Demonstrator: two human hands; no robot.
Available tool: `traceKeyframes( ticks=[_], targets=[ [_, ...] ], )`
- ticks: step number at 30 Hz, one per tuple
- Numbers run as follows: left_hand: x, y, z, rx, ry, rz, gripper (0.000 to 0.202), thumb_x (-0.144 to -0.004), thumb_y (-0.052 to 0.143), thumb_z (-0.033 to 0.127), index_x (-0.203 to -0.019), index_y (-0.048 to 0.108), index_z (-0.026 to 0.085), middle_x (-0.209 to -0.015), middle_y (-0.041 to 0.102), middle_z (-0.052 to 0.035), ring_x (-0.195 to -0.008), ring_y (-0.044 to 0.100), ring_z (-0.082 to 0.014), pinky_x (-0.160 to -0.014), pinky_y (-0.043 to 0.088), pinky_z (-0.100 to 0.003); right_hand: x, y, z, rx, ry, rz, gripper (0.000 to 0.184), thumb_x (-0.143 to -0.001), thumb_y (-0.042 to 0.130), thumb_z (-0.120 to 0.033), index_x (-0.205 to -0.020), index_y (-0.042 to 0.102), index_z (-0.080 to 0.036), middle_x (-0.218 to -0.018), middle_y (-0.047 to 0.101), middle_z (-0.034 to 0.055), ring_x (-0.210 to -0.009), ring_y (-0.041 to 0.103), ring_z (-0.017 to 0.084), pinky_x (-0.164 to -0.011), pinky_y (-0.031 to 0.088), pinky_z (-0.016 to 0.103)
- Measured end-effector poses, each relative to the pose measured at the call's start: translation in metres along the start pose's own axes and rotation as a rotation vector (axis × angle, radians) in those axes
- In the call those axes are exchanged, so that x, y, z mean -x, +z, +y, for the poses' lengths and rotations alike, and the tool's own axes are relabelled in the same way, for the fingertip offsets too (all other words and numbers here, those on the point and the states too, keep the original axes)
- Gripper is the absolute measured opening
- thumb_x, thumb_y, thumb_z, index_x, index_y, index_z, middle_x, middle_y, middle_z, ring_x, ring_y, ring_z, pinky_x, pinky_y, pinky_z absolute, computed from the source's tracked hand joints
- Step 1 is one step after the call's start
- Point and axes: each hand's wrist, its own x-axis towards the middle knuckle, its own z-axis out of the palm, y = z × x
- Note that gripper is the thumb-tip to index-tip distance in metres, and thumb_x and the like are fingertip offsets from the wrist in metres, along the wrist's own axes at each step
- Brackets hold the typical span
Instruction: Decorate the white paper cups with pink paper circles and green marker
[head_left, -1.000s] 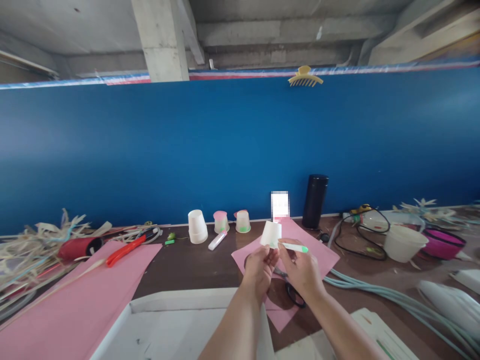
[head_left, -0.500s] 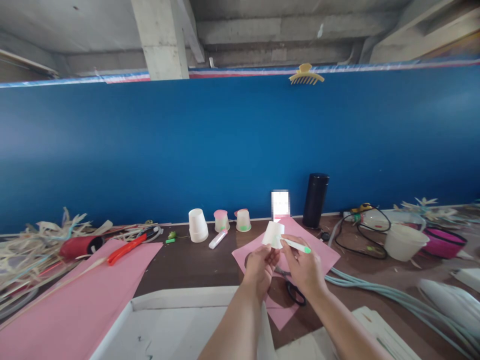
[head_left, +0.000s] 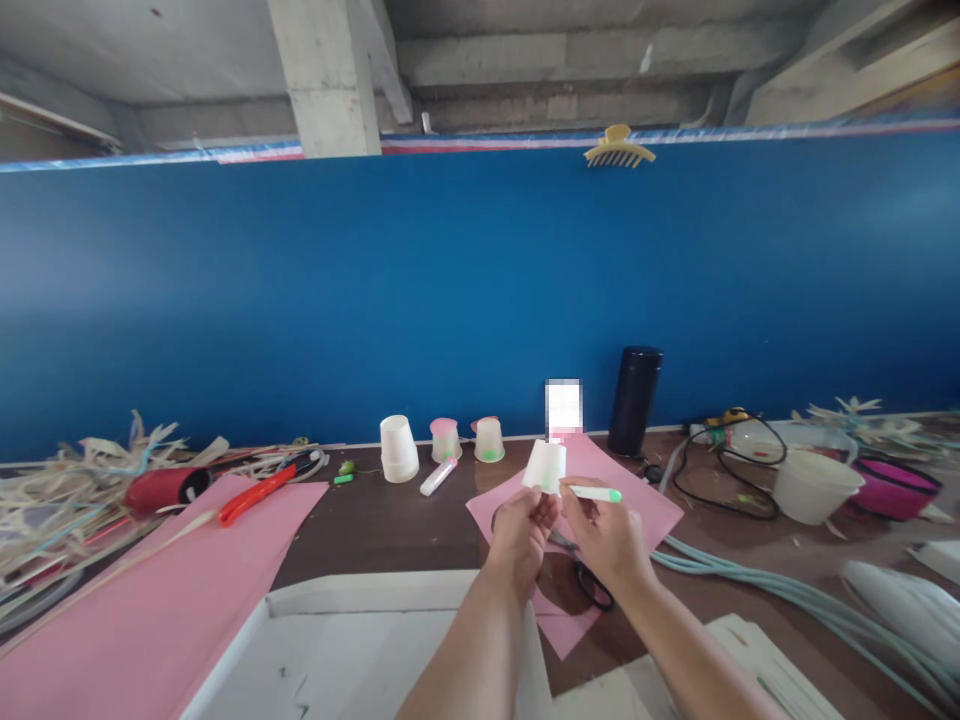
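The left hand (head_left: 521, 525) pinches the white cup (head_left: 541, 464); the right hand (head_left: 607, 537) (near its right side) grips the marker (head_left: 597, 494). Better keep the cup steady, pressing lightly.

Two bare forearms (head_left: 476, 625) stretched forward, left hand (head_left: 519, 532) curled, right hand (head_left: 609, 537) close beside it in a pinching grip

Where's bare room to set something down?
Left of the left hand, bare brown tabletop lies between pink paper sheet, white cardboard box and upturned white cups. Crowded: far left, heaped pale strips; right, white round tub, magenta basket.
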Motion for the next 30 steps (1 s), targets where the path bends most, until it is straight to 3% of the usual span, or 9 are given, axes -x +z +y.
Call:
traceKeyframes(
  ticks=[21, 26, 30],
  targets=[
    [0.0001, -0.0019, 0.0004, -0.026, -0.02, 0.02, 0.005, -0.07, 0.064, 0.008, -0.071, 0.059, 0.007, -0.065, 0.062, -0.0082, -0.062, 0.061, -0.0127, -0.063, 0.05, -0.023, -0.0022, 0.002, 0.0035, -0.041, -0.017, 0.102, 0.032, -0.086, 0.046, -0.04, -0.099, 0.064, -0.018, -0.096, 0.067, 0.0093, -0.084, 0.065, 0.02, -0.073, 0.052, 0.029],
    [0.0006, -0.0012, 0.0006, -0.026, -0.022, 0.021, 0.003, -0.073, 0.059, 0.007, -0.069, 0.059, 0.007, -0.064, 0.061, -0.0079, -0.061, 0.06, -0.0114, -0.065, 0.05, -0.022, -0.0018, 0.0014, 0.002, -0.063, -0.003, 0.091, 0.029, -0.085, 0.047, -0.037, -0.097, 0.065, -0.017, -0.093, 0.069, 0.0086, -0.078, 0.066, 0.018, -0.069, 0.051, 0.026],
    [-0.0004, -0.0005, 0.0007, 0.003, -0.012, 0.038, 0.005, -0.072, 0.059, 0.006, -0.068, 0.058, 0.008, -0.064, 0.06, -0.0068, -0.06, 0.059, -0.0111, -0.064, 0.05, -0.022, -0.0005, -0.0018, -0.0028, 0.009, 0.027, 0.024, 0.027, -0.084, 0.049, -0.038, -0.088, 0.067, -0.019, -0.081, 0.071, 0.0063, -0.068, 0.067, 0.019, -0.065, 0.05, 0.026]
  ],
)
